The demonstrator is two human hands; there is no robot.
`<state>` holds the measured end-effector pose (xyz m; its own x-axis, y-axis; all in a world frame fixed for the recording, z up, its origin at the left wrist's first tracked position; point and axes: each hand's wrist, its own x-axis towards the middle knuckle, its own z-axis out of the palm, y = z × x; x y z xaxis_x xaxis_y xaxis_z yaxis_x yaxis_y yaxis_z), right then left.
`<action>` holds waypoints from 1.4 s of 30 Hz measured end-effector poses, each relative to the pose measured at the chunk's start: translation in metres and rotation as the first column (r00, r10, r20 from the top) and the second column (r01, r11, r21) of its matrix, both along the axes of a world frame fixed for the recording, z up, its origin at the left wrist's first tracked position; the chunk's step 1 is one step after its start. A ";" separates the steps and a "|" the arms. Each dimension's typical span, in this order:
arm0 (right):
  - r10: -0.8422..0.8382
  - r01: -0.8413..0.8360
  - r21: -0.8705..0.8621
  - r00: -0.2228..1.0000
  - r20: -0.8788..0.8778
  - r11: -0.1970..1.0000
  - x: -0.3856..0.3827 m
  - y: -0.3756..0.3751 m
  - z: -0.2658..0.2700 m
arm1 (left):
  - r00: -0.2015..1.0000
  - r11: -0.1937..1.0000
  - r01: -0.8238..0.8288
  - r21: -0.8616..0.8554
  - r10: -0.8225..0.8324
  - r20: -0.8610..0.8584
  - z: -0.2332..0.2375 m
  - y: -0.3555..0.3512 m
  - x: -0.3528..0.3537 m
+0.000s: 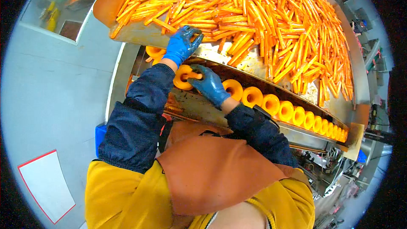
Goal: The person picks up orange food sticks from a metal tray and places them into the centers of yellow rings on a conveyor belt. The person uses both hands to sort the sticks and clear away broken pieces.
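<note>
My right hand (210, 85) pinches 1 carrot stick (195, 76) at the mouth of a yellow cup (183, 83). My left hand (182, 44) closes around loose sticks (196, 38) at the edge of the carrot pile (263, 12).

A food-processing plant is shown: a wide steel trough (140, 34) is heaped with cut carrots (263, 17), and a row of yellow feed cups (288, 110) is set along a machine line beneath it. Around this, a painted grey floor (55, 85) and further machinery (335, 169) are seen.
</note>
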<state>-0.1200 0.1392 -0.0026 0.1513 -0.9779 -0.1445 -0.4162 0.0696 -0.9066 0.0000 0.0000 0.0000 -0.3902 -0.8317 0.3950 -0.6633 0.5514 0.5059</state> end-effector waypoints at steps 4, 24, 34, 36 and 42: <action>-0.065 0.054 -0.126 0.994 -0.084 0.991 -0.028 0.022 -0.007 | 0.998 0.999 0.023 -0.048 -0.025 -0.053 -0.015 0.001 -0.004; -0.603 0.311 -0.524 0.521 -0.604 0.793 -0.268 0.088 0.058 | 0.998 0.973 0.048 -0.225 -0.053 -0.017 -0.002 0.013 -0.014; -0.775 0.330 -0.736 0.484 -0.406 0.591 -0.347 0.080 0.055 | 0.994 0.987 0.085 -0.135 -0.074 0.084 -0.002 0.035 -0.080; -0.832 0.499 -0.669 0.260 -0.490 0.551 -0.396 0.099 0.061 | 0.990 0.992 0.066 -0.103 -0.052 0.134 0.000 0.035 -0.082; -0.331 0.506 -0.155 0.278 -0.902 0.848 -0.496 0.112 0.032 | 0.977 0.996 0.039 -0.084 -0.020 0.211 0.009 0.043 -0.092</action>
<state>-0.6162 0.2514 0.0296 -0.5708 -0.8200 -0.0430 -0.8207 0.5713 -0.0013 -0.0922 0.0433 0.0093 -0.4957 -0.7846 0.3725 -0.7323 0.6081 0.3065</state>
